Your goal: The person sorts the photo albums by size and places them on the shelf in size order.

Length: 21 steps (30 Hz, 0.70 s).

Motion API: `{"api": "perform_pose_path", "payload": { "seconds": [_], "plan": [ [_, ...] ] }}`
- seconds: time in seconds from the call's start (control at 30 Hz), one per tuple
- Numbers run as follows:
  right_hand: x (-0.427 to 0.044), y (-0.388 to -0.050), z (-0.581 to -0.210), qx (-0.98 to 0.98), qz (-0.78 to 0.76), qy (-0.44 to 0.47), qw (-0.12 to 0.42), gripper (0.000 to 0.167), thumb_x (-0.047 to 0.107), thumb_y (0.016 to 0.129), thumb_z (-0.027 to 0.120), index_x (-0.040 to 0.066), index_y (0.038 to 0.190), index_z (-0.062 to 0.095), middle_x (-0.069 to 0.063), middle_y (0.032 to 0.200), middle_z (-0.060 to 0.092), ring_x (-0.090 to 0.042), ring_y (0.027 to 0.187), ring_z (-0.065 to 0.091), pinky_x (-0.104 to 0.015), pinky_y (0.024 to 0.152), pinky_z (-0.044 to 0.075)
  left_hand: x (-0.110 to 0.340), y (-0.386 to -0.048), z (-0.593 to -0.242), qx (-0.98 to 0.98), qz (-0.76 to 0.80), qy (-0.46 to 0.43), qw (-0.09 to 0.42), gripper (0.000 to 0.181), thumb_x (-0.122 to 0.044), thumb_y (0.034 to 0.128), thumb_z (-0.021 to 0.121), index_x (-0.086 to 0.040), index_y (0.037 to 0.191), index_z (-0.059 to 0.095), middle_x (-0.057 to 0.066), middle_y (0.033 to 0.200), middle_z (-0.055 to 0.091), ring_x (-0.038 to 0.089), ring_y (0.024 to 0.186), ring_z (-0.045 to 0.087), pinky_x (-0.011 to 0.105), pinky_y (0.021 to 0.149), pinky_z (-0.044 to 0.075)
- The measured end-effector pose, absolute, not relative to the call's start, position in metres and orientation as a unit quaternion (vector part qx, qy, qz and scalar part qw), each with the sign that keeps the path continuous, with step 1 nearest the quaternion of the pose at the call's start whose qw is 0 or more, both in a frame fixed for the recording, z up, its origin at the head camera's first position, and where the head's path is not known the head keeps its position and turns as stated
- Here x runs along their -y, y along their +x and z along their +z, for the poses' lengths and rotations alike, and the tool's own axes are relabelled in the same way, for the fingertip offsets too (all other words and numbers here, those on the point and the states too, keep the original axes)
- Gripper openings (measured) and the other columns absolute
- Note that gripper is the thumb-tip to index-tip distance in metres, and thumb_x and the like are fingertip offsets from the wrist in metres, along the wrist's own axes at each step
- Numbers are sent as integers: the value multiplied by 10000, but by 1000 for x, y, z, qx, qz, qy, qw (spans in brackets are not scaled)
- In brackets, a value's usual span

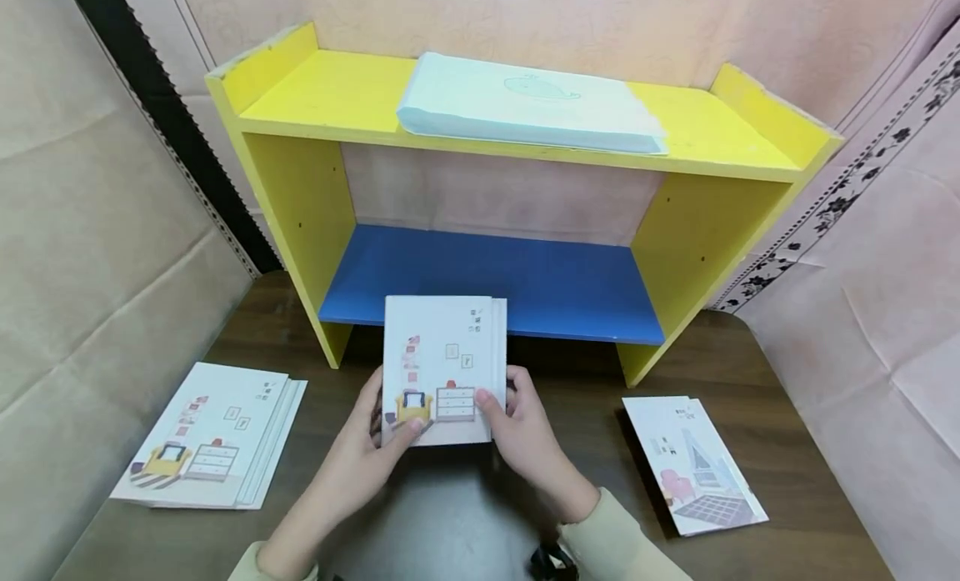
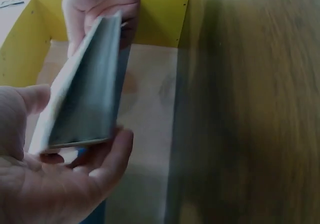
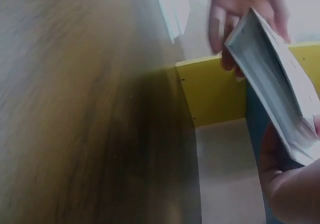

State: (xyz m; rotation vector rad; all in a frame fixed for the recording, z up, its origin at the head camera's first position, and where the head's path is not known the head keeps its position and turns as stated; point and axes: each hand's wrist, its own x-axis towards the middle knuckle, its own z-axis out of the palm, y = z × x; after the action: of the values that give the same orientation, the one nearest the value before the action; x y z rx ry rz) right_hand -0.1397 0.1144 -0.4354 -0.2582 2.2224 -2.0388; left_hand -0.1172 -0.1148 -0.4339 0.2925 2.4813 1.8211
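Centrally, white books (image 1: 435, 371) are gripped at their sides by the left hand (image 1: 369, 458) and the right hand (image 1: 525, 438), before a blue shelf (image 1: 491, 272) partly covered by them; their number cannot be told, some fingers are hidden behind, and both sleeves (image 1: 618, 538) are cut off.

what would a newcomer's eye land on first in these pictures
The bright yellow shelf at the back of the brown table would probably draw the eye first, along with its blue lower board. In front of it, the left hand and right hand hold white booklets between them. A pale blue packet lies on the shelf's top.
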Motion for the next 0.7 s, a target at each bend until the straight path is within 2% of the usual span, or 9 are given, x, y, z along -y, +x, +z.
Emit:
{"api": "perform_pose_path", "payload": {
  "seconds": [0.13,0.3,0.5,0.7],
  "plan": [
    [-116,-143,-433,-695,-716,-35,63,434,308,995,553,114,1336,367,-137,1130,658,-270,931,686,-407,768,562,105,-123,-438,-767,630,103,56,708,-322,947,624,-386,1499,184,0,1310,511,189,1036,598,329,837,532],
    [-117,-145,-433,-693,-716,-4,86,491,352,982,565,101,1353,365,-131,1125,661,-269,924,684,-393,781,560,98,-125,-438,-730,673,83,85,584,-279,972,590,-266,1459,268,42,1257,543,250,950,623,398,781,555],
    [-116,-141,-430,-713,-694,-35,100,570,315,976,588,152,1422,273,-106,1195,613,-250,942,669,-414,838,539,98,-126,-434,-694,714,37,83,525,-293,985,567,-192,1420,290,107,1224,560,290,940,617,398,806,543],
    [-109,-137,-433,-720,-681,-66,115,663,292,951,636,163,1449,218,-142,1102,598,-357,883,664,-413,777,552,102,-134,-429,-686,725,8,63,520,-330,1003,517,-162,1419,254,125,1216,537,303,934,612,382,834,529]
  ]
}}
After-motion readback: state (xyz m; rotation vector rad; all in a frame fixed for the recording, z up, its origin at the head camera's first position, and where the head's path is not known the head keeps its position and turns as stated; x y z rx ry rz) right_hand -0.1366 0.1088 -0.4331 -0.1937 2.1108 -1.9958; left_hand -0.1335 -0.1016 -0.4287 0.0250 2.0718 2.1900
